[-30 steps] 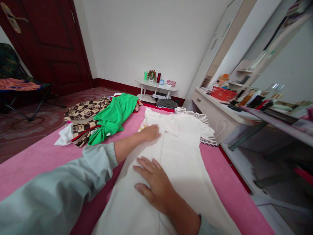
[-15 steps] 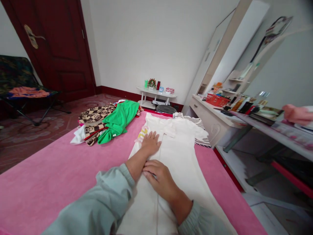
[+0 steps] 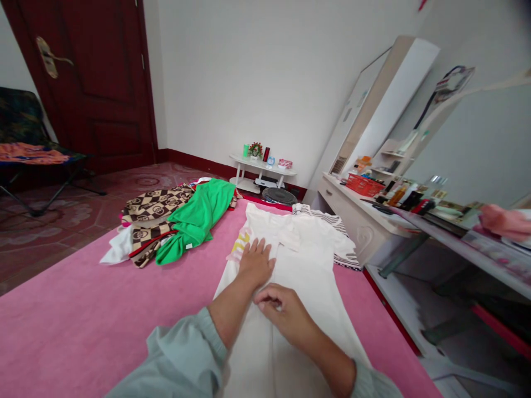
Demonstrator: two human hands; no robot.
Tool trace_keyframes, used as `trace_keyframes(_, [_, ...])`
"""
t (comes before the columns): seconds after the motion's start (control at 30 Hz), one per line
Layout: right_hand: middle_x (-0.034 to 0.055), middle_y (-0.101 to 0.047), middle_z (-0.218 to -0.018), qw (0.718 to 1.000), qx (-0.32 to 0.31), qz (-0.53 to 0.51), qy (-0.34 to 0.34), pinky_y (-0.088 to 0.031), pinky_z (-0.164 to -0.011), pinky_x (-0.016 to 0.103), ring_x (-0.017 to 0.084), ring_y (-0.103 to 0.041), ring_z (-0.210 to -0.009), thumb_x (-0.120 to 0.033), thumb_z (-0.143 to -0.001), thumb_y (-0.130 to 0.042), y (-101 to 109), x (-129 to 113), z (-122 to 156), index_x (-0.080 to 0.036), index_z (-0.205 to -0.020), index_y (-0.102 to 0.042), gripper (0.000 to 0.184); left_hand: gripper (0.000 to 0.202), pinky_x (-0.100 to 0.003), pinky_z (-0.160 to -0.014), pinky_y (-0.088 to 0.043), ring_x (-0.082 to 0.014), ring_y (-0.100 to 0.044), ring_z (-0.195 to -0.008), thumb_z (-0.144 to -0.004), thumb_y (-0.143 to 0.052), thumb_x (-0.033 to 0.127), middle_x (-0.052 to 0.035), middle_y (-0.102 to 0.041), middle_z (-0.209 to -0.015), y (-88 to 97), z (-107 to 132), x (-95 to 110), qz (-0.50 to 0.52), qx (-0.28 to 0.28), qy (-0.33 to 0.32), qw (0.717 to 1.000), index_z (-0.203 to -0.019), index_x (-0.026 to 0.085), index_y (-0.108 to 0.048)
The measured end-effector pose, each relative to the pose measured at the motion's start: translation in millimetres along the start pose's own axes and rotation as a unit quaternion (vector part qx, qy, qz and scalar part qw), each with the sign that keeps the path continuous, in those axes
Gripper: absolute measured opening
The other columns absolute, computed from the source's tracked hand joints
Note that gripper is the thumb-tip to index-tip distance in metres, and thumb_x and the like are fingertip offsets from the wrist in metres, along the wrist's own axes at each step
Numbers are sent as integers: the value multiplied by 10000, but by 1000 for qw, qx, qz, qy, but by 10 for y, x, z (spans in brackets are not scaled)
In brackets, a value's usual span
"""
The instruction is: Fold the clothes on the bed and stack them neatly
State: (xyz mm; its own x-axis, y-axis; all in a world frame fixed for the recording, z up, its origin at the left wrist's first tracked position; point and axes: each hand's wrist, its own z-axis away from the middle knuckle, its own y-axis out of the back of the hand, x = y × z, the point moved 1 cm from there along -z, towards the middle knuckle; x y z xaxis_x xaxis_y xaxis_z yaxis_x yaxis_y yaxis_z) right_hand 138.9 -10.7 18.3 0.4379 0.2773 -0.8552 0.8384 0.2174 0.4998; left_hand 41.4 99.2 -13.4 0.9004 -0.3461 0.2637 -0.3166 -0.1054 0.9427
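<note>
Looking down through the head view, how do the hands sit?

Left hand (image 3: 257,261) lies flat and released, fingers spread, palm pressed on the upper part of the white garment (image 3: 309,265). Right hand (image 3: 282,313) is nearer the body on the same garment's middle line, fingers curled in with thumb against fingertips; whether a fold is actually pinched between them, I cannot tell

And where is the garment itself?

Spread lengthwise on the pink bed (image 3: 83,320), collar end away from the person, hem end running under both forearms

What lies around it?

A green garment (image 3: 199,213) crumpled over a brown checked garment (image 3: 153,203) to the left, well apart from the hands. A striped garment (image 3: 346,251) peeks from under the white one's far right edge. Beyond the bed's foot stands a small white table (image 3: 265,166); at the right, a worktop (image 3: 357,205) carries a red basket (image 3: 365,185) and bottles. A dark red door (image 3: 99,83) is at the far left

Any writing?

A yellow print (image 3: 240,242) shows on the white cloth just beside the left hand's fingers, partly folded under and unreadable. The checked fabric repeats a round emblem, too small to read
</note>
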Motion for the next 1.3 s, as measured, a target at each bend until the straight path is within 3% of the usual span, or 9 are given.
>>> trace_keyframes(0.1, [5,-695,-717,996,-21,87,-1,-467,-677,240,148,-622,-688,-171,-748,-543,341,118,-421,-185,-744,-711,169,569,-465,-1152,-150,-261,-209,-1415,-909,-323,453,-63,-287,-1527,-8,1,0,5,-3,1,1000,-1416,207,-400])
trace_keyframes(0.17, [10,-700,-749,985,60,159,14,-471,-712,254,152,-621,-704,-152,-727,-522,687,264,-777,-184,-762,-703,188,568,-463,-1155,-145,-256,-199,-1419,-913,-305,461,-57,-284,-1529,-20,5,1,13,6,0,1000,-1417,217,-397])
trace_keyframes(0.27, [48,-706,-910,928,236,288,-28,-459,-821,271,163,-625,-830,-115,-703,-489,1223,540,-1269,-167,-824,-697,246,565,-470,-1157,-135,-256,-200,-1418,-918,-283,475,-49,-292,-1526,-31,11,9,31,18,6,999,-1410,229,-409])
trace_keyframes(0.4, [88,-700,-947,884,293,334,-143,-454,-826,277,183,-626,-890,-103,-697,-485,1586,864,-1672,-125,-931,-681,306,567,-477,-1161,-125,-262,-189,-1421,-914,-293,470,-58,-279,-1531,-5,16,22,43,5,10,999,-1411,222,-408])
trace_keyframes(0.53, [117,-693,-950,874,272,346,-205,-456,-776,280,212,-629,-893,-156,-695,-559,1550,1032,-1863,-117,-982,-680,314,584,-483,-1165,-111,-269,-162,-1428,-913,-284,478,-62,-256,-1539,24,18,20,47,-13,12,999,-1426,216,-382])
trace_keyframes(0.73, [123,-691,-867,864,234,368,-252,-459,-718,301,253,-646,-866,-207,-669,-615,1370,1057,-2006,-156,-794,-706,163,588,-481,-1168,-101,-267,-157,-1428,-913,-281,485,-61,-254,-1540,-1,12,9,50,-6,10,999,-1427,215,-377])
trace_keyframes(0.9, [139,-677,-950,824,353,360,-258,-464,-756,328,273,-624,-926,-306,-742,-555,1448,1077,-1956,-163,-965,-674,291,579,-480,-1167,-110,-267,-166,-1426,-915,-286,482,-64,-265,-1536,27,26,13,55,-2,7,998,-1419,216,-389])
trace_keyframes(1.03, [103,-674,-805,809,413,325,-265,-469,-734,310,252,-627,-871,-204,-735,-515,1562,1137,-1896,-133,-1069,-615,356,586,-480,-1166,-116,-269,-169,-1426,-915,-289,477,-78,-266,-1534,57,34,20,58,-9,9,998,-1419,197,-391])
trace_keyframes(1.3, [111,-551,-1206,821,350,427,-144,-424,-885,315,239,-536,-1108,-235,-813,-492,1379,940,-1752,-180,-1218,-504,409,584,-482,-1168,-105,-270,-165,-1427,-912,-293,482,-67,-256,-1539,5,19,13,56,-3,8,998,-1419,208,-390])
